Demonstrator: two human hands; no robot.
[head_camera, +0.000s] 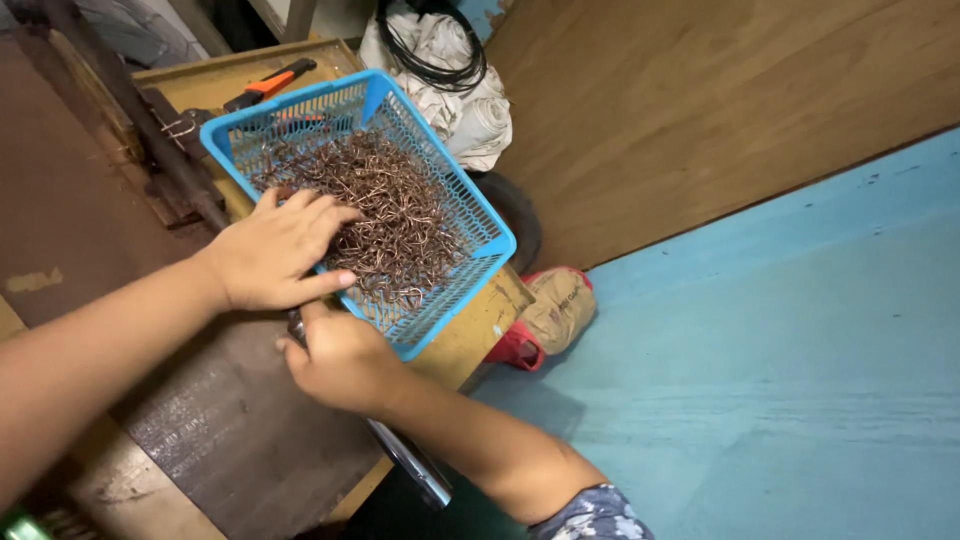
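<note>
A blue plastic mesh basket (480, 215) sits tilted on a worn yellow workbench and holds a heap of several bent copper-coloured wire pieces (395, 205). My left hand (275, 250) lies palm down on the near side of the heap, fingers spread into the wires and thumb along the basket's rim. Just below it, my right hand (340, 360) is closed around a metal bar-like tool (410, 462), whose shiny end sticks out past my forearm. Whether the left hand has pinched any wire is hidden under its palm.
An orange-and-black hand tool (270, 85) lies behind the basket. White cloth with coiled black cable (440, 60) sits at the back. A dark metal plate (230, 420) covers the bench front. A tan and red bag (550, 315) rests on the blue floor beside a plywood panel (700, 110).
</note>
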